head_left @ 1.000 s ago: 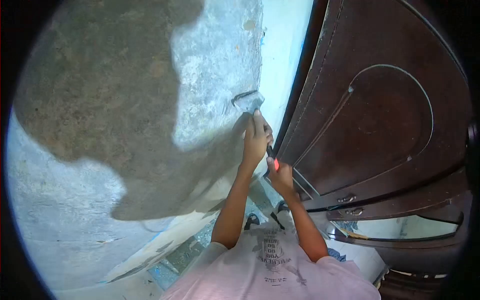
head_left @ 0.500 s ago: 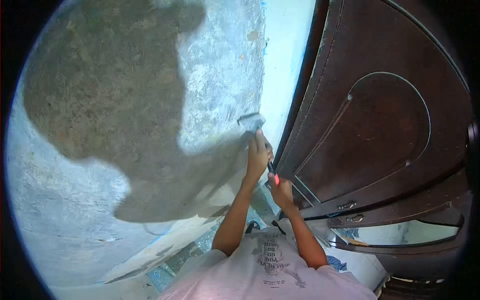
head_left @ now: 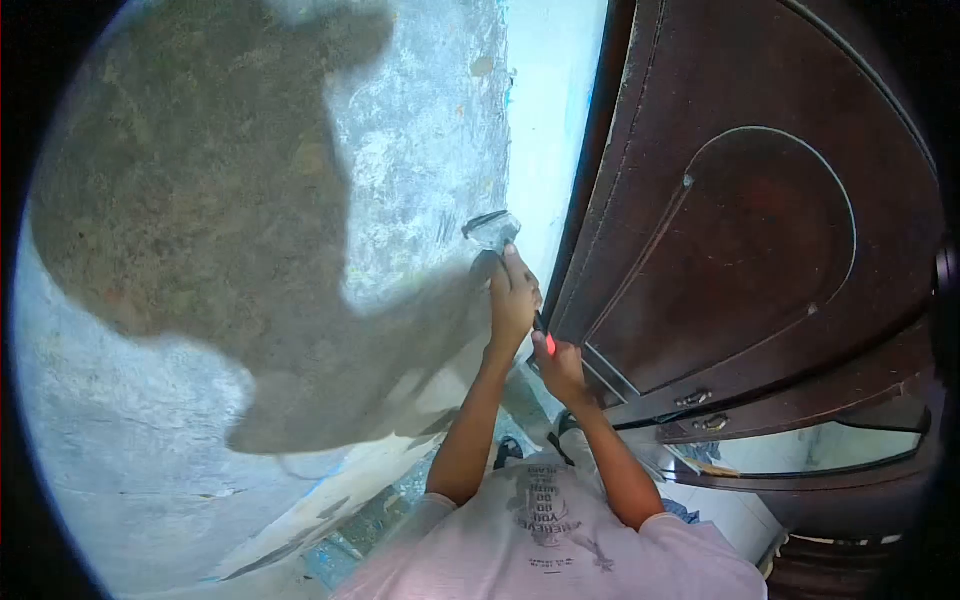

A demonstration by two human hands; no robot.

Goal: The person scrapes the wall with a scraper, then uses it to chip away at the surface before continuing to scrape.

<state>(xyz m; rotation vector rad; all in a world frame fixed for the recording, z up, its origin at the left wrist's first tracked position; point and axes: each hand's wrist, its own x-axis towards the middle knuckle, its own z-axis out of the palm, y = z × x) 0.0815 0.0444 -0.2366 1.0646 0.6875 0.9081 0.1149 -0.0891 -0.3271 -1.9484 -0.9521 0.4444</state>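
Observation:
A scraper with a wide metal blade (head_left: 492,231) lies against the patchy grey-blue wall (head_left: 420,180), close to the white strip beside the dark wooden cabinet. My left hand (head_left: 514,300) is wrapped round the upper part of its handle, one finger stretched toward the blade. Lower down, my right hand (head_left: 561,368) is closed on the handle's end, where a red part (head_left: 550,345) shows. Both hands are on the same tool, the right one below and to the right of the left.
The dark wooden cabinet (head_left: 740,300) with metal handles (head_left: 694,398) rises on the right. A mirror-like panel (head_left: 830,447) shows at lower right. My feet stand on the floor below, near blue-stained sheeting (head_left: 335,560). A large shadow covers much of the wall.
The blade has shifted slightly left and up along the wall, and its angle has changed a little. Both hands have moved with it, still gripping the handle. The view has shifted slightly.

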